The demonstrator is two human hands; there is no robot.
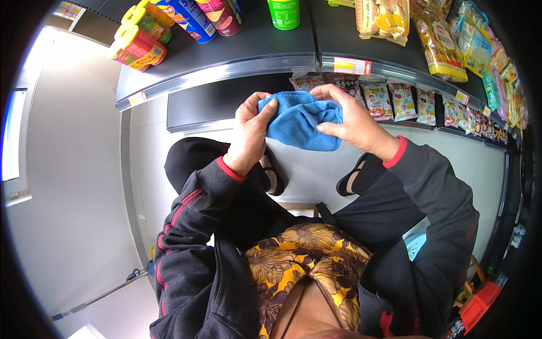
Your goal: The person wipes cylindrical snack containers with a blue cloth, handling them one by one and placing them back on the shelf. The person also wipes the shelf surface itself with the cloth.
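A blue cloth (296,123), folded and crumpled, hangs between my two hands in front of the shelves. My left hand (253,127) pinches its left edge, thumb on top. At the cloth's right side, my right hand (353,120) holds it between the thumb and the fingers, which are partly hidden behind the fabric. Just beyond the hands runs the clear front strip (254,68) of a black shelf (271,44). Below it, a lower black shelf (207,104) shows to the left of the cloth.
Snack canisters (139,48), a green canister (284,15) and bagged bread (442,48) stand on the upper shelf. Small snack packets (402,101) line the lower shelf at right. A pole (101,294) leans by the left wall (80,140). A red crate (480,307) sits at lower right.
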